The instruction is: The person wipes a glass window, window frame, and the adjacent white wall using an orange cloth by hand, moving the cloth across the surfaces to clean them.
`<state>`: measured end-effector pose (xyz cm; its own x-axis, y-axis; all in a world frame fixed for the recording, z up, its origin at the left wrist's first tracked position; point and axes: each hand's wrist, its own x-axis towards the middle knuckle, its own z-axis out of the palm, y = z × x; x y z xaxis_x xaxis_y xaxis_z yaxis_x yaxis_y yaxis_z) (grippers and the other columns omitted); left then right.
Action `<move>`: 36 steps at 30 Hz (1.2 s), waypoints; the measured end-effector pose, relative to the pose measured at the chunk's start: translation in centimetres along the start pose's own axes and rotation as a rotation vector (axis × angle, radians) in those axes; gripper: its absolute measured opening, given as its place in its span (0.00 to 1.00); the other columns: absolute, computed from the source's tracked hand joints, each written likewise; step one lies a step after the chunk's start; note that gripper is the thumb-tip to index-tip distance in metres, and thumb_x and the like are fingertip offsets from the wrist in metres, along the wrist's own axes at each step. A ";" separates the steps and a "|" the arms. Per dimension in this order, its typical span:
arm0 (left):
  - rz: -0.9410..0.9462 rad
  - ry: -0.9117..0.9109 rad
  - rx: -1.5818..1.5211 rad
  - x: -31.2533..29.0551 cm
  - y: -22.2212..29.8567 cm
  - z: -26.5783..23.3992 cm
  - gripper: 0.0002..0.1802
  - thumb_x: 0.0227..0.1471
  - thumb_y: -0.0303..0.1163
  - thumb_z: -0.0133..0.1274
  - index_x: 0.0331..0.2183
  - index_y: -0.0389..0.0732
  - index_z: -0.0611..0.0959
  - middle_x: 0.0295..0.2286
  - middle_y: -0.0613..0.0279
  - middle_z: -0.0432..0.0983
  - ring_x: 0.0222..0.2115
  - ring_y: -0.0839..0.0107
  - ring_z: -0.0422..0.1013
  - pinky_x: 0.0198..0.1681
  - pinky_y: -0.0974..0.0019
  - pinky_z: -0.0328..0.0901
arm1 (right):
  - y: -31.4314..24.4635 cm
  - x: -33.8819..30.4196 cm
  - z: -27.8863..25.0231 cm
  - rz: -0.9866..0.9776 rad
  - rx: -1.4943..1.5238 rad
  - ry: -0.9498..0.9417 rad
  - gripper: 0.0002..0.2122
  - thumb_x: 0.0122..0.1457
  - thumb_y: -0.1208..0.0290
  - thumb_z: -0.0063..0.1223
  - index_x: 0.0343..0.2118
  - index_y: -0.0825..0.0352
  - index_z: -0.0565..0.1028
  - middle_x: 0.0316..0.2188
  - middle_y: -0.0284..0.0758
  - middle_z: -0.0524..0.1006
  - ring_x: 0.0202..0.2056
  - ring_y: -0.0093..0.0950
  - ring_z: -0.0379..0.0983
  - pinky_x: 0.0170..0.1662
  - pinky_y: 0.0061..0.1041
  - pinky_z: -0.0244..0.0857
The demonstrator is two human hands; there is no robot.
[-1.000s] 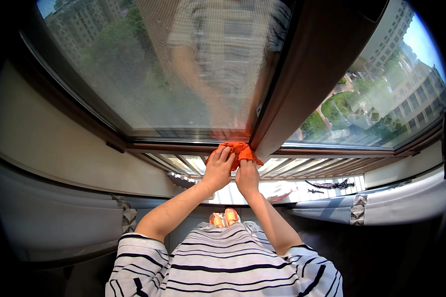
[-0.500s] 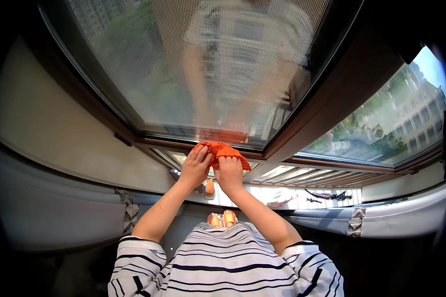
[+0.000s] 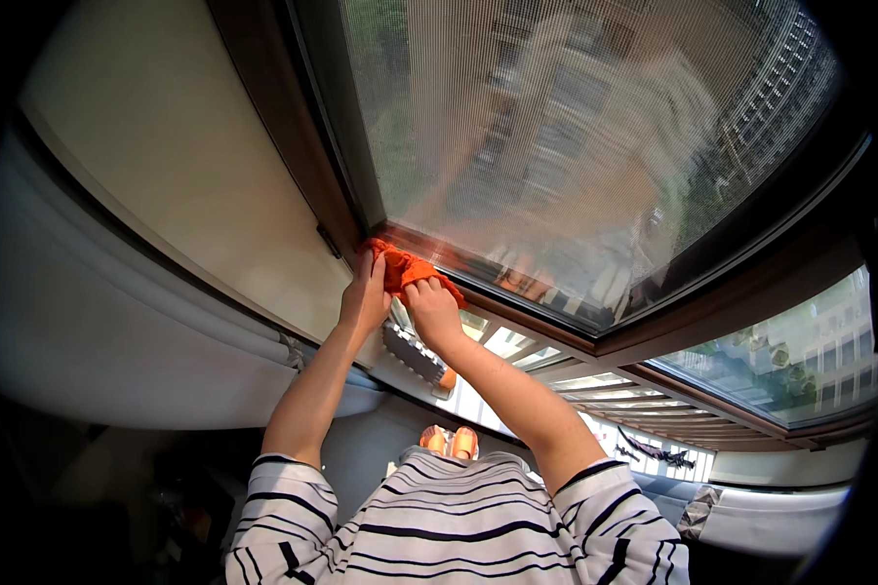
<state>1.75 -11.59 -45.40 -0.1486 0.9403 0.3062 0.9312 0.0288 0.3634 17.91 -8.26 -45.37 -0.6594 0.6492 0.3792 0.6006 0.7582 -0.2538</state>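
Cloth (image 3: pixel 400 269): orange, bunched, at the lower-left corner of the window frame (image 3: pixel 541 312), against the bottom rail. Both hands on it, near each other. Left hand (image 3: pixel 364 295) on the cloth's left end, fingers close together and fairly straight; thumb side hidden, can't tell if it's pinching. Right hand (image 3: pixel 432 310) on the right part, fingers curled over, gripping the fabric.

Brown frame runs down to the right from the cloth. Window pane (image 3: pixel 556 185) above carries a fine mesh pattern, plus reflections of person and cloth. Small dark fitting (image 3: pixel 329 241) on the frame side, just left of the left hand. Pale wall panel (image 3: pixel 185 166) further left, light curtain (image 3: pixel 117 302) below it.

Below the right hand: grey jagged-edged piece (image 3: pixel 417 355), small orange item (image 3: pixel 447 379) by its lower end. Slatted railing (image 3: pixel 605 395) to the right, dark slender object (image 3: pixel 665 455) beyond. Orange slippers (image 3: pixel 449 443) on the person's feet.
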 end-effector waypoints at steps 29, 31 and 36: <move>0.434 -0.089 -0.147 -4.3 19.1 5.1 0.31 0.38 0.23 0.56 0.49 0.36 0.72 0.49 0.49 0.62 0.55 0.49 0.55 0.60 0.44 0.49 | 7.9 -17.5 -8.2 0.402 -0.167 0.129 0.20 0.48 0.73 0.52 0.48 0.63 0.70 0.44 0.38 0.72 0.50 0.38 0.65 0.52 0.36 0.62; 0.497 -0.085 -0.113 -4.4 21.0 5.2 0.31 0.36 0.22 0.56 0.48 0.35 0.72 0.48 0.49 0.62 0.55 0.50 0.55 0.60 0.48 0.51 | 8.4 -18.9 -8.7 0.445 -0.156 0.167 0.21 0.46 0.75 0.54 0.47 0.63 0.71 0.43 0.38 0.72 0.48 0.39 0.66 0.50 0.36 0.64; 0.572 -0.167 -0.131 -5.1 25.7 6.4 0.34 0.35 0.22 0.58 0.49 0.36 0.71 0.48 0.49 0.62 0.54 0.50 0.56 0.59 0.51 0.53 | 9.7 -22.3 -10.2 0.564 -0.055 0.379 0.19 0.45 0.80 0.53 0.44 0.65 0.71 0.41 0.40 0.71 0.45 0.42 0.67 0.46 0.38 0.65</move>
<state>28.55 -13.47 -43.21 0.4273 0.8352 0.3463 0.7976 -0.5285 0.2906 43.09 -16.01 -47.21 -0.0407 0.8710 0.4897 0.8347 0.2990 -0.4625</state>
